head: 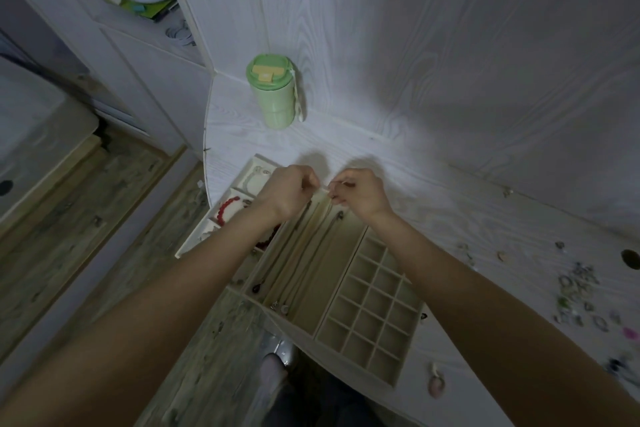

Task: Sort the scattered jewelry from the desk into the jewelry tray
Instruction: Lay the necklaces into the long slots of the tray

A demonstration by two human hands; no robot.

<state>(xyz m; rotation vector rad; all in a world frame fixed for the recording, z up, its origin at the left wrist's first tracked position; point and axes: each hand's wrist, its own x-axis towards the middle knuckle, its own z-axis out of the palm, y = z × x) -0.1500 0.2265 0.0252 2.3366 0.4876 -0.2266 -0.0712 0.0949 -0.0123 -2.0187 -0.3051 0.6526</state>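
The beige jewelry tray (408, 367) lies on the white desk, its near end over the rounded edge. My left hand (287, 192) and my right hand (360, 192) hover over the tray's far end, each pinching an end of a thin chain necklace (329, 185). The necklace hangs down into a long slot (311, 250). Other long slots hold thin necklaces with pendants (280, 306). A red bead bracelet (225, 211) and a pale bracelet (254, 177) lie in the left compartments. Several small square cells (374, 319) on the right look bare.
A green lidded cup (273, 94) stands at the back of the desk. Scattered rings and small jewelry (581, 291) lie at the desk's right. A pink piece (437, 386) lies near the front edge. A cable hole (631, 258) is at the far right.
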